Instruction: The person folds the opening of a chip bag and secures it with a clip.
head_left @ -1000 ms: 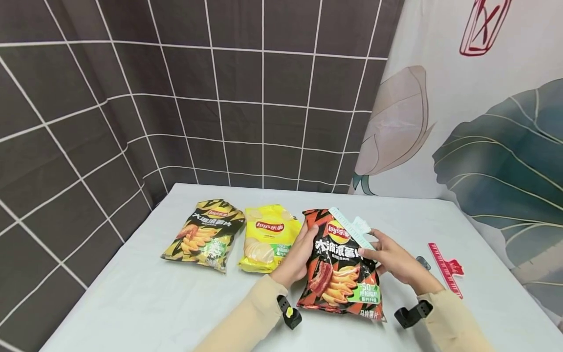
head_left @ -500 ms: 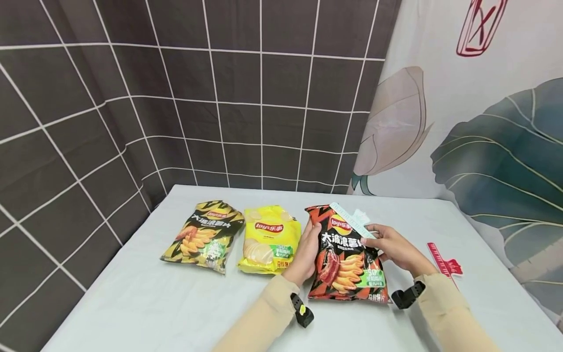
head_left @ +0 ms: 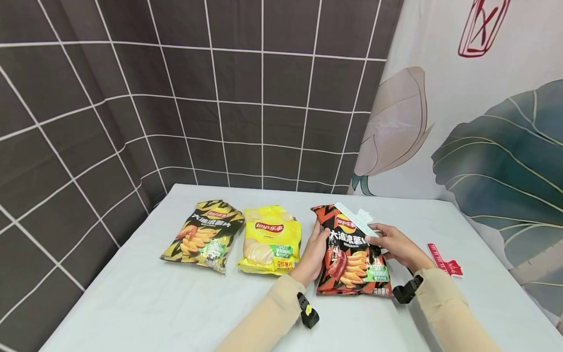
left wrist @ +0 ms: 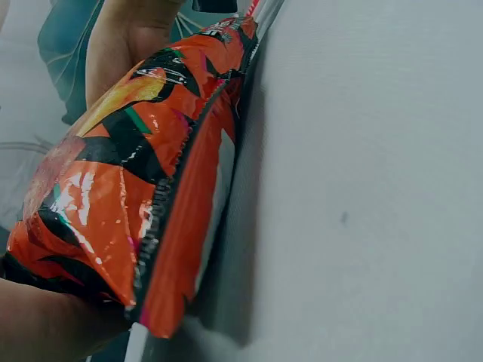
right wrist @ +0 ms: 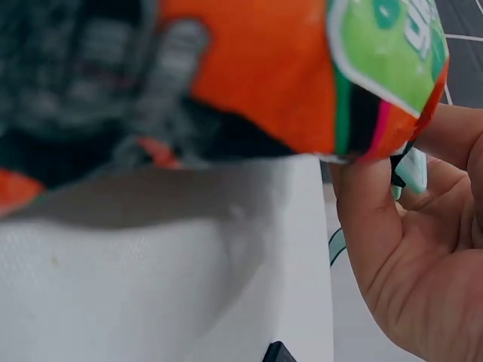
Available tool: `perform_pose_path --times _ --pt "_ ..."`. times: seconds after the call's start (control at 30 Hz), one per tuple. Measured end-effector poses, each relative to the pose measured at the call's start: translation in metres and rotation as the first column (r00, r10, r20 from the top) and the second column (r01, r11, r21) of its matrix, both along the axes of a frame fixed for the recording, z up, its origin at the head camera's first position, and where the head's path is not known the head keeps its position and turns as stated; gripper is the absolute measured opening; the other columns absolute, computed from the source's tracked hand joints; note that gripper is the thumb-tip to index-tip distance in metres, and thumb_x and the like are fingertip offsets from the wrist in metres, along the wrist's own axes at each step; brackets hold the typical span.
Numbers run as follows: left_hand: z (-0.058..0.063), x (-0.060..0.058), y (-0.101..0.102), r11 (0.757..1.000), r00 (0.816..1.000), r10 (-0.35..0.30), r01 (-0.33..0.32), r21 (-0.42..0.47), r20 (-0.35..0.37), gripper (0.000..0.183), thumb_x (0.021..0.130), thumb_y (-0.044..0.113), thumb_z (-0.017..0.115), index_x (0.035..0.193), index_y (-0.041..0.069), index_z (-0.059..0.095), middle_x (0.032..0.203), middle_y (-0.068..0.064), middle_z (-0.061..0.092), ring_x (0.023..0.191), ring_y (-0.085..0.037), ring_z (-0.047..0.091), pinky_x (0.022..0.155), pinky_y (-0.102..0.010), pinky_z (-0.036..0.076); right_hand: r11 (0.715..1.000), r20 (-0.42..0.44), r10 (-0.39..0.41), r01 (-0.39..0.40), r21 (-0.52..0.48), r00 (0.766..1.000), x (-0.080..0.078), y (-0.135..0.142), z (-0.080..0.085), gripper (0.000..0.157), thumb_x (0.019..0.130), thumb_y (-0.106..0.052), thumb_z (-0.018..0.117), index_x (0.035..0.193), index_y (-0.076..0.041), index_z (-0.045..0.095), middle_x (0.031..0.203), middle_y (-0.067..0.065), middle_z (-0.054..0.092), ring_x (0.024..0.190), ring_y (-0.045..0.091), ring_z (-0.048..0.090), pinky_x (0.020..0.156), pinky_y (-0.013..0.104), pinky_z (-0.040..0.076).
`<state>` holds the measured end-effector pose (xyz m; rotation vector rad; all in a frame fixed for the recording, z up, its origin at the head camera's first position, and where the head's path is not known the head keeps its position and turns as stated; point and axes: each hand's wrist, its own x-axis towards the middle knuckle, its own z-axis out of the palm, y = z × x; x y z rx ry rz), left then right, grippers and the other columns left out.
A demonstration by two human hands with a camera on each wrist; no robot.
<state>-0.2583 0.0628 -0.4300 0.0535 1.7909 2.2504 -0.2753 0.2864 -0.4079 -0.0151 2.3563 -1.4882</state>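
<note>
A red and black potato chip bag (head_left: 354,264) is held face up between both hands over the white table. My left hand (head_left: 314,254) grips its left side, the far fingers hidden behind the bag. On the right, my right hand (head_left: 396,244) pinches its upper right edge, thumb on the front. A pale blue bag clip (head_left: 355,219) lies slantwise across the bag's top right corner, just above the right thumb. The left wrist view shows the bag (left wrist: 128,181) from its bottom seam, with a shadow beneath it. In the right wrist view, part of the clip (right wrist: 411,170) shows behind my right fingers.
A yellow chip bag (head_left: 270,239) lies just left of my left hand. Further left lies a black and gold chip bag (head_left: 204,234). A red bag clip (head_left: 446,264) rests on the table (head_left: 176,313) beyond my right wrist. Tiled-pattern cloth (head_left: 237,122) hangs behind the table.
Both hands have moved the red and black bag to the right and slightly farther away, its bottom edge rising in view. The other bags and the red clip stay put.
</note>
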Motion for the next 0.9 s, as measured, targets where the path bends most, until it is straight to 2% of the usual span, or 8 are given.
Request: perform_pose_path --times 0.23,0.47,0.7,0.9 --pt "-0.004 0.000 0.001 1.000 1.000 0.009 -0.009 -0.008 0.014 0.064 0.100 0.029 0.040 0.156 0.016 0.011 0.163 -0.009 0.005 0.149 -0.033 0.001 0.120 -0.051 0.006 0.998 0.006 -0.018 0.017 0.062 1.000 -0.004 0.000 -0.006 0.067 0.098 -0.027 0.055 0.149 0.005 0.024 0.130 0.030 0.053 0.089 0.016 0.065 0.074 0.039 0.057" --pt "-0.007 0.000 0.001 1.000 1.000 0.003 -0.002 -0.020 0.030 0.067 0.099 0.027 0.044 0.156 0.020 0.010 0.162 -0.011 0.004 0.149 -0.033 0.002 0.120 -0.052 0.006 0.992 0.031 -0.044 0.040 0.121 0.999 -0.005 0.000 -0.010 0.069 0.097 -0.031 0.056 0.149 0.004 0.025 0.132 0.032 0.049 0.089 0.017 0.064 0.074 0.039 0.057" --pt "-0.007 0.002 0.001 1.000 0.999 0.008 -0.007 -0.019 0.044 0.068 0.097 0.025 0.047 0.156 0.024 0.012 0.162 -0.011 0.007 0.149 -0.034 0.004 0.119 -0.053 0.008 0.986 0.037 -0.076 0.070 0.150 0.996 -0.006 -0.002 -0.011 0.063 0.096 -0.030 0.058 0.144 0.005 0.035 0.127 0.029 0.054 0.088 0.017 0.064 0.072 0.037 0.057" --pt "-0.007 0.003 0.001 1.000 0.998 0.014 -0.013 -0.021 0.060 0.069 0.097 0.021 0.049 0.156 0.023 0.013 0.162 -0.012 0.009 0.148 -0.035 0.008 0.119 -0.052 0.011 0.984 0.050 -0.077 0.068 0.168 0.996 -0.005 -0.002 -0.011 0.061 0.096 -0.030 0.057 0.143 0.005 0.037 0.126 0.027 0.055 0.092 0.020 0.063 0.073 0.036 0.056"
